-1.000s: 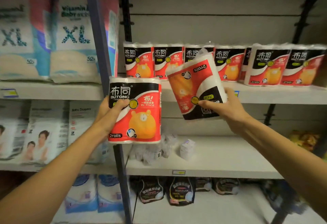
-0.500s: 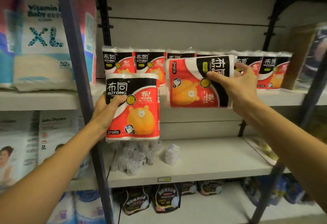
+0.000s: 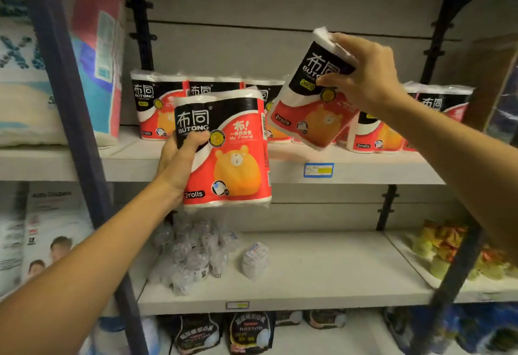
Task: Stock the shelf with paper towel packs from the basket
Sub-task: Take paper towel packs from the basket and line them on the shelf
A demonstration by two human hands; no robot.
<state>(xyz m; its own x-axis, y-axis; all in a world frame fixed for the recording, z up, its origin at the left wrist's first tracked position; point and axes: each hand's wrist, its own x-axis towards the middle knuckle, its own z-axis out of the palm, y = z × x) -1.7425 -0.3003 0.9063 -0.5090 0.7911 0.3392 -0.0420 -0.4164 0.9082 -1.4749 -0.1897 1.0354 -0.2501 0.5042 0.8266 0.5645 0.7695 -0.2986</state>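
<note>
Item one: my left hand [image 3: 179,164] is gripping a two-roll paper towel pack [image 3: 224,150], fingers curled round its left edge and thumb lying across the black band on the front. I am holding this pack upright in the air, in front of the front edge of the upper shelf [image 3: 364,171], its lower half hanging below that edge

Item two: my right hand [image 3: 361,74] is clamping a second pack [image 3: 311,108] by its top end, fingers wrapped over the white wrap and thumb pressing the black label. This pack is tilting, top leaning right, bottom corner hovering just above the shelf board near the middle; I cannot tell whether it is touching

Item three: a row of stocked packs [image 3: 152,108] is standing upright along the back of the upper shelf, running from the left upright toward the right end, partly hidden behind both held packs

Item four: a blue price tag [image 3: 318,170] is sitting on the shelf's front edge, right of my left-hand pack

Item five: small clear-wrapped goods [image 3: 193,253] are lying at the left end of the lower shelf [image 3: 322,284]
</note>
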